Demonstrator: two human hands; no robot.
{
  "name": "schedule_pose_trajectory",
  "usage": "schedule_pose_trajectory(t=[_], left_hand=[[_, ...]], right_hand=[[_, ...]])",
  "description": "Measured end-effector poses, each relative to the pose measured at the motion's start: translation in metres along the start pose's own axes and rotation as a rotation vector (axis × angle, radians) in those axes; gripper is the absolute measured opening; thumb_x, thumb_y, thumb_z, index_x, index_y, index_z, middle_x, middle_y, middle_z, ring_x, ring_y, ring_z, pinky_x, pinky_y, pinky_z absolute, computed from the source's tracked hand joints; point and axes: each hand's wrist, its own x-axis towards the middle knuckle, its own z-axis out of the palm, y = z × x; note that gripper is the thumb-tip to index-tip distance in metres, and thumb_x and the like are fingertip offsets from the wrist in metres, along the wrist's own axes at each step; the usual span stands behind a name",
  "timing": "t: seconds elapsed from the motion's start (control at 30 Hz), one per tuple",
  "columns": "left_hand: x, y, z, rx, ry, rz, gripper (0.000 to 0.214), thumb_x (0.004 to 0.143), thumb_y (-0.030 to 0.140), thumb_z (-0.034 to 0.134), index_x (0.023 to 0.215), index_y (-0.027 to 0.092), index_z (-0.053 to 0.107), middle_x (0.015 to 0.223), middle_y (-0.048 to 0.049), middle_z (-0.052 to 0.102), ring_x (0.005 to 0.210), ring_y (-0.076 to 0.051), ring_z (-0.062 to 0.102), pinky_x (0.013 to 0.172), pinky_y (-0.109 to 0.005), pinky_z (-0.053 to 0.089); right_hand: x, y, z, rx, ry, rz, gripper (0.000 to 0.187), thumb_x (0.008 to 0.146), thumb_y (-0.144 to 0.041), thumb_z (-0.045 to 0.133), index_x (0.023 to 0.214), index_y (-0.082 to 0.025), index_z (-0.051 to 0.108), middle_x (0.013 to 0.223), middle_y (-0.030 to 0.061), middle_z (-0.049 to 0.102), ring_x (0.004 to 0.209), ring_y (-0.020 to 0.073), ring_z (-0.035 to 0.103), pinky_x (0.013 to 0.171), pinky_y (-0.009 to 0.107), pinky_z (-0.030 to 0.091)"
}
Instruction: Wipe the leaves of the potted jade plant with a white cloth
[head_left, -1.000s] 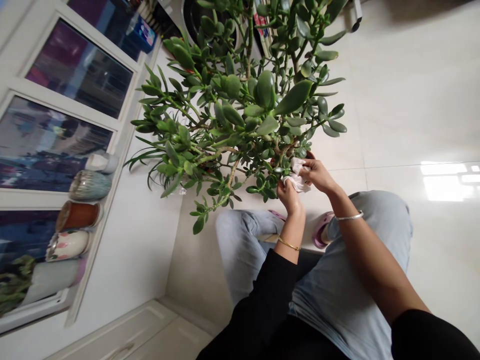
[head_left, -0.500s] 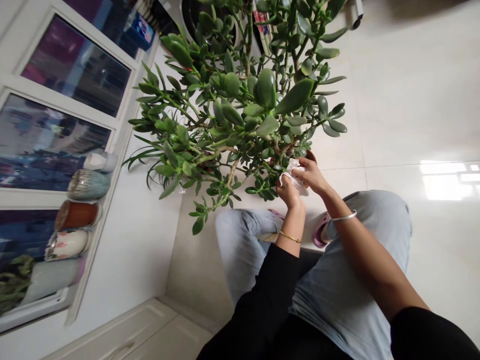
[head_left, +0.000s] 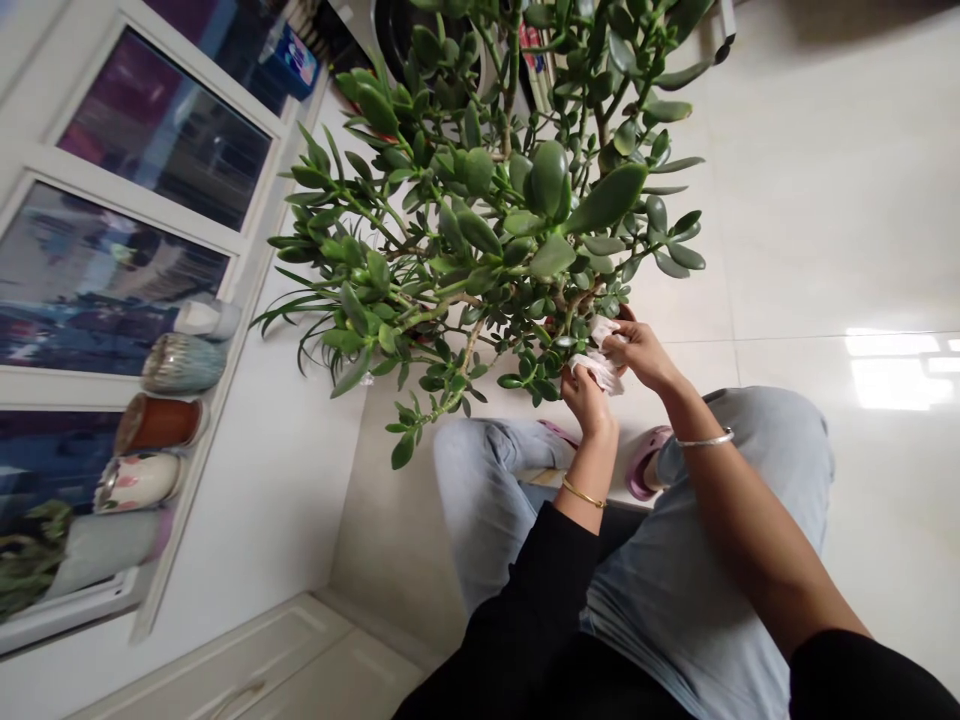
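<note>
A big jade plant (head_left: 495, 210) with thick green leaves fills the upper middle of the head view. At its lower right edge both my hands meet on a small white cloth (head_left: 598, 360). My left hand (head_left: 587, 400) pinches the cloth from below, fingers closed. My right hand (head_left: 641, 352) grips it from the right, right against the low leaves and stems. A gold bangle sits on my left wrist and a silver one on my right. The plant's pot is hidden behind foliage and my hands.
A window sill on the left carries a row of small pots (head_left: 161, 420). My knees in light jeans (head_left: 495, 480) and pink slippers (head_left: 646, 462) are under my arms. Glossy white floor tiles (head_left: 825, 230) spread to the right. A white cabinet (head_left: 247, 670) lies at the bottom left.
Both hands stay together on the cloth at the plant's base, shifting only slightly among the lower leaves. The view has drifted a little.
</note>
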Motion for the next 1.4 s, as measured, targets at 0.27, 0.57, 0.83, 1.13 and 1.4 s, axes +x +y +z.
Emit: schedule_pose_trajectory(t=[0.27, 0.57, 0.83, 1.13, 1.4], left_hand=[[-0.022, -0.009, -0.013, -0.037, -0.099, -0.098, 0.012, 0.086, 0.026, 0.060, 0.095, 0.021, 0.066, 0.100, -0.0065, 0.071, 0.096, -0.018, 0.070, 0.086, -0.030, 0.055], [-0.043, -0.013, -0.022, -0.090, -0.238, -0.179, 0.028, 0.084, 0.034, 0.068, 0.111, 0.024, 0.069, 0.120, -0.0099, 0.072, 0.107, -0.020, 0.070, 0.089, -0.031, 0.056], [-0.060, 0.027, -0.065, -0.131, -0.392, -0.204, 0.045, 0.073, 0.042, 0.083, 0.112, 0.024, 0.073, 0.127, -0.0124, 0.073, 0.114, -0.025, 0.070, 0.096, -0.037, 0.057], [-0.055, 0.093, -0.107, -0.043, -0.523, -0.154, 0.058, 0.068, 0.060, 0.081, 0.115, 0.025, 0.078, 0.122, -0.0147, 0.077, 0.131, -0.037, 0.064, 0.109, -0.048, 0.051], [-0.038, 0.104, -0.118, -0.114, -0.591, -0.165, 0.067, 0.072, 0.055, 0.071, 0.128, 0.018, 0.072, 0.138, -0.0153, 0.071, 0.141, -0.037, 0.056, 0.125, -0.052, 0.036]], right_hand=[[-0.007, 0.014, -0.014, 0.081, 0.012, 0.087, 0.038, 0.067, -0.055, 0.084, 0.078, -0.020, 0.073, 0.073, 0.0042, 0.071, 0.068, 0.0190, 0.062, 0.057, 0.027, 0.050], [-0.012, 0.016, -0.029, 0.087, 0.060, 0.161, 0.049, 0.062, -0.064, 0.085, 0.070, -0.020, 0.066, 0.057, 0.0000, 0.062, 0.049, 0.0127, 0.051, 0.046, 0.026, 0.040], [-0.036, 0.005, -0.052, 0.171, 0.144, 0.156, 0.044, 0.064, -0.061, 0.086, 0.068, -0.023, 0.065, 0.058, 0.0028, 0.065, 0.052, 0.0170, 0.057, 0.047, 0.029, 0.045], [-0.067, -0.009, -0.047, 0.398, 0.111, 0.073, 0.051, 0.072, -0.070, 0.079, 0.103, -0.030, 0.074, 0.105, 0.0084, 0.079, 0.107, 0.0313, 0.073, 0.089, 0.043, 0.061], [-0.082, 0.007, -0.046, 0.748, 0.147, -0.005, 0.044, 0.062, -0.070, 0.083, 0.088, -0.035, 0.077, 0.094, -0.0006, 0.082, 0.116, 0.0348, 0.072, 0.110, 0.052, 0.053]])
